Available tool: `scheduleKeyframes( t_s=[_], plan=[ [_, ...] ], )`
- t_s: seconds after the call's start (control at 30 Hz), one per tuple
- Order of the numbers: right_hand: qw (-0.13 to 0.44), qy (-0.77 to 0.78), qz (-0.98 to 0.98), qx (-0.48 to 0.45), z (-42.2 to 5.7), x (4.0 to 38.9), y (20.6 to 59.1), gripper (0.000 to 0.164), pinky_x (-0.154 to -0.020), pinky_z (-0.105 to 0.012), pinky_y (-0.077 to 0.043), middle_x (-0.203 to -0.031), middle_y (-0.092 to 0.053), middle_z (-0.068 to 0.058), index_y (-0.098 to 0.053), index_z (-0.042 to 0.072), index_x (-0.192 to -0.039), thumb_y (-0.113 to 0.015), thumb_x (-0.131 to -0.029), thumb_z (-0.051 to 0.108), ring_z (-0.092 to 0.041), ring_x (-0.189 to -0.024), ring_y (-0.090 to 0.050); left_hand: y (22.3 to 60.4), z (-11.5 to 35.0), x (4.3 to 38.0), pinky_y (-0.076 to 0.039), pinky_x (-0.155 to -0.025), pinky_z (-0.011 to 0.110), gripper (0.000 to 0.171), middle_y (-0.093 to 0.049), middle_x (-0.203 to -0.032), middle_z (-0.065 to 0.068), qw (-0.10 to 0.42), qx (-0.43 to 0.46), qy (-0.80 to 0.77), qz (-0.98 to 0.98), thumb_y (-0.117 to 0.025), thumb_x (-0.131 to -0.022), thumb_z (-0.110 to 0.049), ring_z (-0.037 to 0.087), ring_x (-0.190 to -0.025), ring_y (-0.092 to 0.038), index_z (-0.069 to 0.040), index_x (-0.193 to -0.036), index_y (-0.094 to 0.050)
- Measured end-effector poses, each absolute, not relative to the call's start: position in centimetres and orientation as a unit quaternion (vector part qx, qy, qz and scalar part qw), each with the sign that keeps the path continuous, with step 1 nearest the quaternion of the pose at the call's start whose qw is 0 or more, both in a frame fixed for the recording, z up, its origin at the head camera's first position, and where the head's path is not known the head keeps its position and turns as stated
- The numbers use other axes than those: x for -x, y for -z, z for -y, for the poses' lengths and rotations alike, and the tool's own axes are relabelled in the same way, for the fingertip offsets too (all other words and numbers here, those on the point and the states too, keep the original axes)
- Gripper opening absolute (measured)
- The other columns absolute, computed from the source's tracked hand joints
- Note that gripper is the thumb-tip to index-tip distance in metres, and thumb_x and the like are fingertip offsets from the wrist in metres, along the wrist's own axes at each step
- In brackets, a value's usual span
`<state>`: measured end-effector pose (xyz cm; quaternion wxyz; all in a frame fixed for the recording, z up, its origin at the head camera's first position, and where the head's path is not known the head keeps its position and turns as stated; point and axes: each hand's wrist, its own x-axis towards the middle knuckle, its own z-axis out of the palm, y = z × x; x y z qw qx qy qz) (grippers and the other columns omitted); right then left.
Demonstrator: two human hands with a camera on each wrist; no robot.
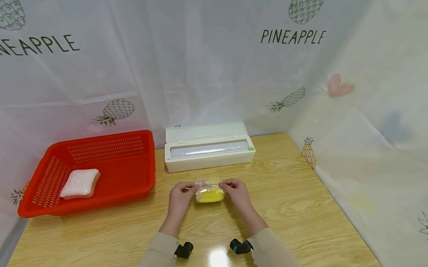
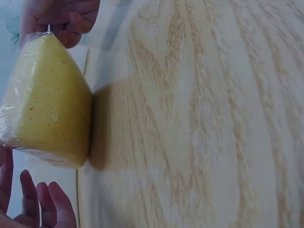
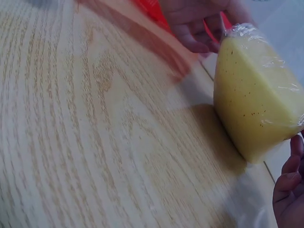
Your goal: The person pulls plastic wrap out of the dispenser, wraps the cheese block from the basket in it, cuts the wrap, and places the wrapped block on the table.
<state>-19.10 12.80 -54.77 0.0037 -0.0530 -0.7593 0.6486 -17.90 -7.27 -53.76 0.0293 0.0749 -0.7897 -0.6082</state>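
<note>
A yellow speckled block (image 1: 210, 196) sits on the wooden table between the hands, with clear cling film (image 1: 205, 184) over its top and ends. My left hand (image 1: 180, 196) pinches the film at the block's left end. At the opposite end my right hand (image 1: 239, 191) pinches the film between thumb and forefinger. In the left wrist view the block (image 2: 59, 99) shows a smooth speckled side, and the film looks crinkled along its upper face. The right wrist view shows the film drawn to a point near the left hand (image 3: 199, 23).
Behind the block stands a white cling film dispenser (image 1: 209, 162), its lid (image 1: 206, 131) raised and a green slider (image 1: 251, 148) at the right end. A red plastic basket (image 1: 127, 198) at the left holds a white speckled block (image 1: 80, 183). A pineapple-print curtain (image 1: 199, 65) hangs behind the table.
</note>
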Motion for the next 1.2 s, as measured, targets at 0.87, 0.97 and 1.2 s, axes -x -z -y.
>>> scheduleKeyframes(
  t_s=[0.87,0.97,1.2],
  plan=[
    [0.047,-0.623,0.778,0.064,-11.2,16.3,56.7,0.031,-0.06,-0.026,-0.044,-0.082,-0.059,-0.003,-0.067,0.001,-0.088,-0.084,-0.078,0.025,-0.015,-0.073,-0.052,55.5,5.7,15.9,-0.045,-0.071,0.034,0.02,-0.058,-0.101,0.008,-0.031,-0.057,0.627,0.776,-0.072,-0.09,-0.023,0.021,-0.087,-0.052,-0.006,-0.099,-0.066],
    [0.052,-0.605,0.792,0.066,-10.6,16.3,56.8,0.035,-0.063,-0.03,-0.043,-0.083,-0.055,-0.004,-0.064,0.004,-0.086,-0.086,-0.074,0.028,-0.018,-0.075,-0.049,55.6,5.6,15.9,-0.044,-0.07,0.035,0.025,-0.057,-0.102,0.008,-0.026,-0.059,0.618,0.783,-0.076,-0.086,-0.025,0.022,-0.087,-0.05,-0.005,-0.096,-0.065],
    [0.055,-0.585,0.805,0.077,-10.3,16.6,56.4,0.034,-0.059,-0.028,-0.044,-0.079,-0.056,-0.003,-0.063,0.003,-0.084,-0.086,-0.075,0.027,-0.015,-0.071,-0.051,55.8,5.5,16.3,-0.044,-0.07,0.034,0.02,-0.058,-0.095,0.006,-0.015,-0.065,0.612,0.788,-0.077,-0.086,-0.022,0.022,-0.085,-0.052,-0.006,-0.092,-0.066]
  ],
)
